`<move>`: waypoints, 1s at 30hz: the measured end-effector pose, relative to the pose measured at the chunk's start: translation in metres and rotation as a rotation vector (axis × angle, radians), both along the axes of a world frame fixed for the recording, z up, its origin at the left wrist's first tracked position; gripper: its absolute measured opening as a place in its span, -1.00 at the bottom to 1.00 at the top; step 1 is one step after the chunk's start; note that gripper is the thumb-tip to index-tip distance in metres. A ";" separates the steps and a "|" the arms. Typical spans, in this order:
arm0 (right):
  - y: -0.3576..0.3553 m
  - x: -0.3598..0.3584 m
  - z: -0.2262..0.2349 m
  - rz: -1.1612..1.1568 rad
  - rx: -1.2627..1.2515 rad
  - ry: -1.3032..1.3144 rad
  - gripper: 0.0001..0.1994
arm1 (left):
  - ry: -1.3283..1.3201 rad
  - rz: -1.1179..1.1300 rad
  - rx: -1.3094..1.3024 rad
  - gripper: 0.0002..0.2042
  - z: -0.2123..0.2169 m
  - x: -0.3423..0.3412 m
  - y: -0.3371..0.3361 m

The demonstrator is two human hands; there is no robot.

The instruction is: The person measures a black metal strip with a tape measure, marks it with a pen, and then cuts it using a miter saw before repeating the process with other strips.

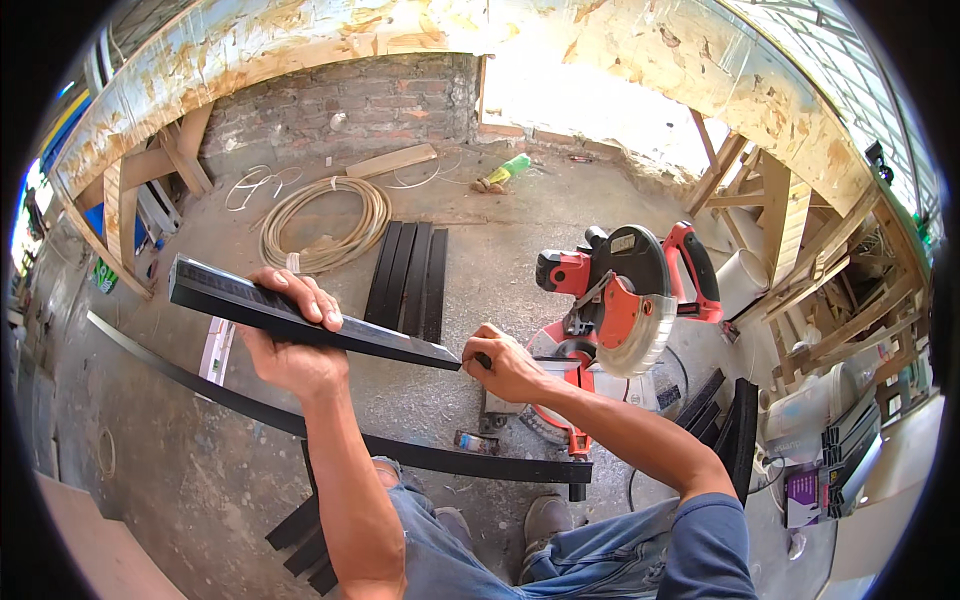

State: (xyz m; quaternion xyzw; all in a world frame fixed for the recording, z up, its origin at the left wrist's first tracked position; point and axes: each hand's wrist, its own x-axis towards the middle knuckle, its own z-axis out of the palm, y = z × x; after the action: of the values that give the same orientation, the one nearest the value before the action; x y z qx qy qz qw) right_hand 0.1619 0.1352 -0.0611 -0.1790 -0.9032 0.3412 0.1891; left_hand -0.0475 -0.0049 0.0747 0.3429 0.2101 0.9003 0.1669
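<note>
One black profile bar [300,320] is held up at centre left of the frame, running from upper left down to a cut end near the centre. The left hand [290,335] wraps around its middle, fingers curled over the top edge and clamped firmly on it, forearm rising from the lower edge. The right hand [505,365] sits at the bar's cut end, fingers pinched together on a small dark object there; what that object is cannot be told. The right forearm enters from the lower right, elbow bent.

One red and black mitre saw [620,300] stands just right of the right hand. Four black strips [410,275] lie side by side on the concrete floor above centre. One coil of pale hose [325,220] lies at upper left centre. One long black bar [400,450] crosses the floor below the hands.
</note>
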 end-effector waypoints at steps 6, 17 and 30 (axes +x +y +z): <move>0.000 -0.007 -0.021 -0.172 -0.888 -0.067 -0.80 | 0.124 -0.008 0.046 -0.64 0.003 0.001 -0.003; -0.010 0.015 -0.023 -0.153 -0.116 -0.182 -0.76 | 0.122 0.064 0.008 -0.56 0.003 -0.003 -0.006; 0.000 0.010 0.056 -0.253 -0.293 -0.006 -0.36 | 0.047 0.429 -0.326 -0.76 0.007 0.039 0.028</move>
State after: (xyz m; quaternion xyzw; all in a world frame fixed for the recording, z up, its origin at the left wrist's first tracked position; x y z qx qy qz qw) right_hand 0.1719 0.1347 -0.0048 -0.3176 -0.8147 0.4421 0.1997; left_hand -0.0090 0.0233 0.0815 0.2799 0.4240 0.8611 0.0202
